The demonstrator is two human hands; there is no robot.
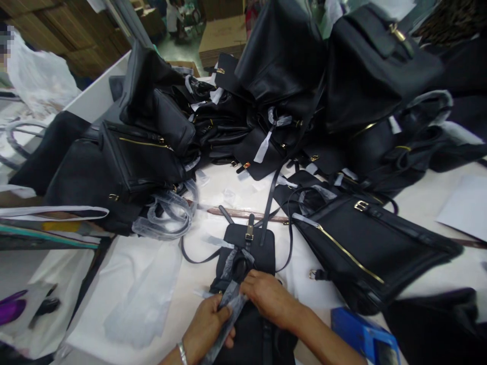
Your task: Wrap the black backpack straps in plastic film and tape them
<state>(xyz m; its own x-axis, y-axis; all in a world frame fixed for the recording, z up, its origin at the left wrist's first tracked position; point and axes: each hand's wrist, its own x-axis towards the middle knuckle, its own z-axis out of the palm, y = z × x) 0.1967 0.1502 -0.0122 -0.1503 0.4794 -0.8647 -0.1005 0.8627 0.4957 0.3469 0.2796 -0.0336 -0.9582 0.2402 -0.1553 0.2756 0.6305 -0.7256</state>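
Note:
A small black leather bag [249, 251] with a gold buckle lies flat on the white table [125, 274] right in front of me. Its handle is wrapped in clear plastic film [230, 304]. My left hand [207, 324] is closed around the lower end of that wrapped handle. My right hand [268, 296] pinches the same wrapping a little higher, beside the bag's flap. A silver bangle sits on my left wrist.
Many black bags [281, 86] with gold zips are heaped across the far table. A large black bag [365, 248] lies to the right. Loose clear plastic [167, 213] and a plastic sheet [148, 299] lie left. A blue box [365, 337] sits by my right forearm.

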